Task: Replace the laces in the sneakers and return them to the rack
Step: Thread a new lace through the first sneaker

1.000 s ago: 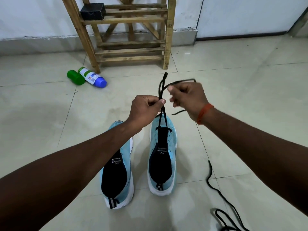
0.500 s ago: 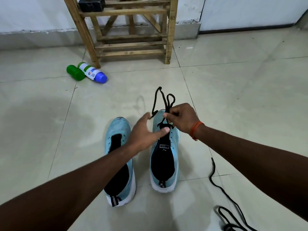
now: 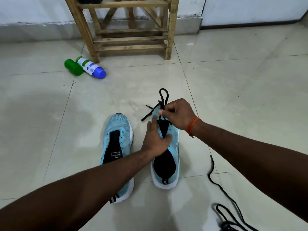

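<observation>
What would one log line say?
right hand pinches black cord lace | left hand presses light-blue mesh sneaker | second light-blue sneaker laceless

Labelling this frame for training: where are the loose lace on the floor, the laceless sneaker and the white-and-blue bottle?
loose lace (image 3: 212, 161), head view, near its upper end.
laceless sneaker (image 3: 119, 124), head view, on its blue toe.
white-and-blue bottle (image 3: 89, 65), head view, on its white label.

Glossy tiled floor (image 3: 241, 90), white wall (image 3: 33, 9)

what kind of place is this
Likely a home, maybe an entryway: a tiled floor, a wooden shoe rack by the wall, and sneakers set out on the floor.
</observation>
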